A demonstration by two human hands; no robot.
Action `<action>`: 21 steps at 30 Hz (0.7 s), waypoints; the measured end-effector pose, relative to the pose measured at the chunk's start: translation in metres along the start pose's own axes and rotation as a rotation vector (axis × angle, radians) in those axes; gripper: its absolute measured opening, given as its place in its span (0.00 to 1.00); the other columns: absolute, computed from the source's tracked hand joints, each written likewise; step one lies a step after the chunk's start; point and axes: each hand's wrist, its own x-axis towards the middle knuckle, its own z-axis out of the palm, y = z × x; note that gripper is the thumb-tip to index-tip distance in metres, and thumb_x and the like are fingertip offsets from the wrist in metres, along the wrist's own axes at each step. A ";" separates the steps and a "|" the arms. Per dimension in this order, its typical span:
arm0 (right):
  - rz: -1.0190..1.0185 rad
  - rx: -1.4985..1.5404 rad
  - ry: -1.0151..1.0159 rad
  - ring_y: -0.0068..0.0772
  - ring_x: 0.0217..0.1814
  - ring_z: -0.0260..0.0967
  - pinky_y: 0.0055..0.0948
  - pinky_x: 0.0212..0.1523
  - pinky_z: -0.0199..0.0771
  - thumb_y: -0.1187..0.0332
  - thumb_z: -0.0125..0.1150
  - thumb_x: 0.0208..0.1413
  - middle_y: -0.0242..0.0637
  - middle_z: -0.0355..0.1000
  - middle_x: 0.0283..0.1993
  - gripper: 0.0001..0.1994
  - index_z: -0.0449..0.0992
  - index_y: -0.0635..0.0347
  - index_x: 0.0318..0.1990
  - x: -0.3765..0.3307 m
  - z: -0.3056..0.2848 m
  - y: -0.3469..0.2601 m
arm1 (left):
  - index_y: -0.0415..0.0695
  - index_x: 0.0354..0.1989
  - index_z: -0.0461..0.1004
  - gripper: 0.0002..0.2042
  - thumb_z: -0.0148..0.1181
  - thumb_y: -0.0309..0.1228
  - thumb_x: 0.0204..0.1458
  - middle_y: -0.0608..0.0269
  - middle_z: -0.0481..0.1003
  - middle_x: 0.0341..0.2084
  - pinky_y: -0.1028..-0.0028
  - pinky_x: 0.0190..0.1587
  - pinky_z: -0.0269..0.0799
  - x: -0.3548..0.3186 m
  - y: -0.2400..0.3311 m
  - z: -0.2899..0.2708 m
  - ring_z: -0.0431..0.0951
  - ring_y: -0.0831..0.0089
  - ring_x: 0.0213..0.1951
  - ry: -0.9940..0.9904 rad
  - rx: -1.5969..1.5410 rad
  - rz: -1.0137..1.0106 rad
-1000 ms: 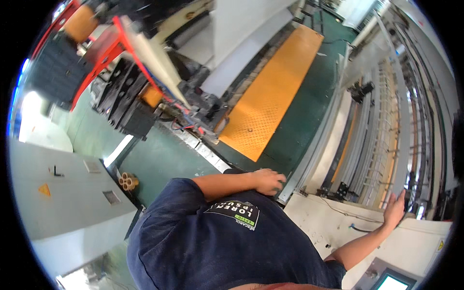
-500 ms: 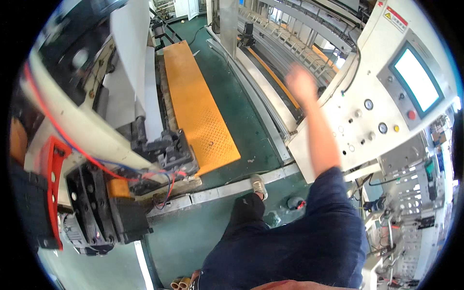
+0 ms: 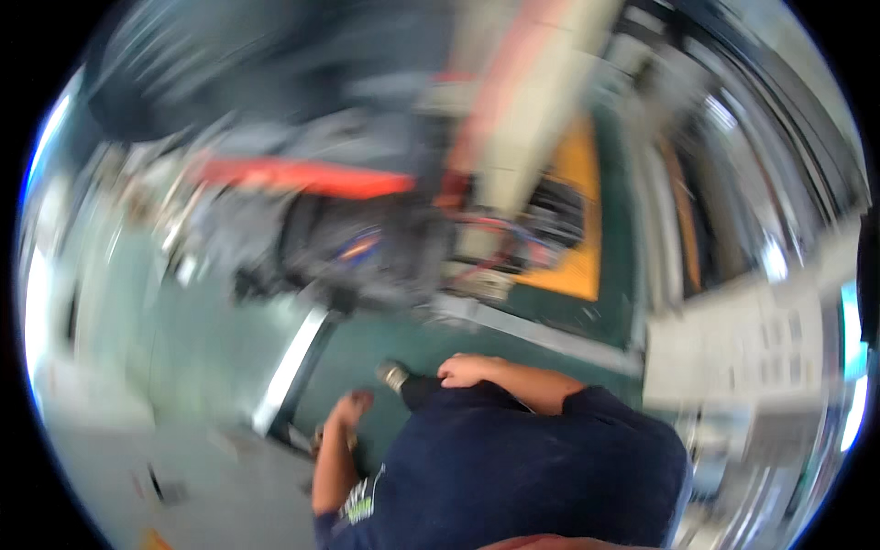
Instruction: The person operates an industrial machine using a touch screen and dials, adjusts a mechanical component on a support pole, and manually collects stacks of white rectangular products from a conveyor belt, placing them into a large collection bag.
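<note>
The left forearm is held low at the near left, its bare left hand (image 3: 351, 410) extended forward over the floor. The right arm is bent across the front of the navy shirt (image 3: 541, 467), so that the bare right hand (image 3: 466, 369) is brought near the middle, knuckles up and fingers curled.

Two hands are shown, well apart. One light-coloured shoe (image 3: 393, 373) and one dark trouser leg (image 3: 419, 392) can be counted between them. One small tan object (image 3: 318, 437) is partly covered by the left forearm, at the near left. Beyond, one red bar (image 3: 302, 176) is seen on a blurred black machine (image 3: 367, 240); one orange platform (image 3: 577, 266) is placed at the far right.

The left fingers are blurred; whether they are spread or closed, and whether anything is held, cannot be told. The right fingers are drawn together beside the trouser leg; neither contact nor a held thing can be made out.
</note>
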 end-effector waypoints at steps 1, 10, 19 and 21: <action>-0.021 -0.046 -0.035 0.50 0.53 0.77 0.46 0.54 0.76 0.55 0.59 0.60 0.45 0.81 0.49 0.20 0.80 0.58 0.53 0.029 -0.009 -0.025 | 0.42 0.59 0.77 0.21 0.52 0.40 0.62 0.52 0.80 0.54 0.63 0.59 0.73 0.000 0.005 -0.029 0.80 0.59 0.56 0.029 0.064 0.110; -0.242 0.173 -0.273 0.38 0.50 0.81 0.34 0.53 0.78 0.60 0.60 0.63 0.46 0.82 0.47 0.20 0.77 0.66 0.56 0.293 -0.107 -0.216 | 0.42 0.52 0.80 0.21 0.58 0.43 0.58 0.48 0.81 0.48 0.61 0.58 0.74 -0.017 -0.114 -0.259 0.81 0.53 0.54 0.770 -0.247 -0.034; 0.058 0.663 -0.237 0.32 0.57 0.74 0.32 0.60 0.72 0.59 0.52 0.72 0.40 0.78 0.54 0.22 0.73 0.71 0.60 0.472 -0.202 -0.317 | 0.41 0.51 0.81 0.23 0.53 0.45 0.56 0.44 0.80 0.51 0.56 0.63 0.70 0.051 -0.353 -0.379 0.77 0.50 0.58 0.962 -0.687 -0.828; -0.038 0.814 -0.195 0.32 0.62 0.70 0.34 0.65 0.66 0.58 0.48 0.73 0.40 0.75 0.59 0.23 0.71 0.70 0.62 0.524 -0.209 -0.348 | 0.42 0.51 0.82 0.23 0.53 0.45 0.56 0.44 0.79 0.52 0.55 0.63 0.69 0.076 -0.383 -0.476 0.76 0.49 0.59 0.954 -0.602 -0.755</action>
